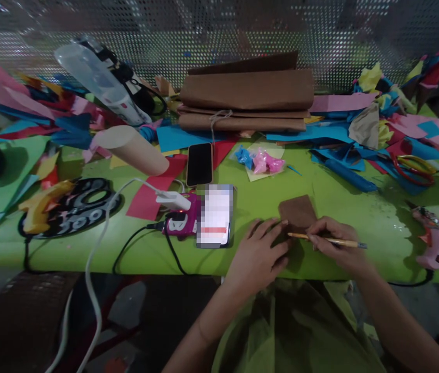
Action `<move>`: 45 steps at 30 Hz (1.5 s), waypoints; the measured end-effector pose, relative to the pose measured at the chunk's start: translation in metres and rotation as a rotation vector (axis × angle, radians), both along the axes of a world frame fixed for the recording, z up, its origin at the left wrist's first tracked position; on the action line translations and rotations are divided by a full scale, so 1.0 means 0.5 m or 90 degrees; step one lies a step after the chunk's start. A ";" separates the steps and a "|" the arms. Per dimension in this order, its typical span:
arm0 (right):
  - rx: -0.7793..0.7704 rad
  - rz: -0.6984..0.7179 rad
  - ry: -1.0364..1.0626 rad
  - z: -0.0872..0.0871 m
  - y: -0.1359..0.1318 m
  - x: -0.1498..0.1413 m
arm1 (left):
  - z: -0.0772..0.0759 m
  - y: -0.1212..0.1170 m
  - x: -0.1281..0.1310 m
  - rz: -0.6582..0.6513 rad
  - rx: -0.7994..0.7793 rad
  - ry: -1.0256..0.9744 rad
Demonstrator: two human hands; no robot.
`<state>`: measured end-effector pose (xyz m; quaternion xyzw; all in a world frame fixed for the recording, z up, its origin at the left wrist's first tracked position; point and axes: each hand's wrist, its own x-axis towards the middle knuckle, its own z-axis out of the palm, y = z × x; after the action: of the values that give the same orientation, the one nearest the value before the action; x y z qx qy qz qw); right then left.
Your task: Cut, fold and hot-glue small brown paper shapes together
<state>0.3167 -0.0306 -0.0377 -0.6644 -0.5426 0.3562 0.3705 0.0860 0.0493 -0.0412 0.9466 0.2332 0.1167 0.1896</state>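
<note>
A small brown piece of paper or card [297, 211] with rounded corners lies on the green table in front of me. My left hand [263, 251] rests flat at its left side, fingers spread, the fingertips at its edge. In my right hand [334, 239] is a slim wooden pencil [341, 242], pinched near its middle. The pencil lies almost level, its pale orange end pointing left toward my left fingers, just over the near part of the brown piece. Whether that end touches the piece I cannot tell.
Left of my hands are a lit phone [214, 217], a purple power strip [183, 217], cables and a yellow glue gun [38, 210]. A pink glue gun [437, 241] lies right. Behind are folded brown paper [246, 90], a cardboard tube [136, 150], scissors [413, 168] and coloured scraps.
</note>
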 end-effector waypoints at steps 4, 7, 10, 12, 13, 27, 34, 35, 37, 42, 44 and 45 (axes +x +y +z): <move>0.007 0.003 0.000 0.004 0.001 -0.001 | -0.001 0.000 -0.002 -0.003 0.011 -0.004; 0.030 -0.026 -0.005 0.007 0.001 0.003 | 0.000 0.001 -0.002 -0.002 0.015 -0.008; 0.043 -0.080 -0.031 0.007 -0.004 0.013 | 0.000 0.001 -0.001 0.004 0.021 -0.017; 0.048 -0.120 -0.061 0.006 -0.011 0.021 | -0.001 0.001 0.000 0.006 0.026 -0.021; 0.051 -0.139 -0.074 0.005 -0.014 0.026 | -0.001 0.001 0.000 0.008 0.028 -0.023; 0.139 -0.314 -0.076 -0.028 -0.054 0.049 | -0.002 0.002 0.001 0.004 0.040 -0.022; 0.204 -0.335 0.032 -0.024 -0.061 0.036 | 0.000 0.002 0.000 0.001 0.028 -0.016; 0.199 -0.316 0.069 -0.022 -0.061 0.031 | 0.001 0.002 0.000 -0.002 0.025 -0.010; 0.157 -0.260 0.132 -0.019 -0.059 0.021 | 0.004 0.002 -0.001 -0.009 0.018 0.001; 0.059 -0.118 0.172 -0.009 -0.042 -0.008 | 0.007 0.001 -0.003 -0.013 0.016 0.003; 0.051 -0.094 0.167 -0.006 -0.034 -0.017 | 0.006 0.000 -0.003 -0.012 0.018 0.002; 0.046 -0.089 0.162 -0.004 -0.032 -0.020 | 0.005 0.000 -0.003 -0.013 0.018 0.004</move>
<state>0.3067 -0.0464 -0.0396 -0.6363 -0.4561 0.3911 0.4839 0.0845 0.0492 -0.0388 0.9520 0.2222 0.1150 0.1764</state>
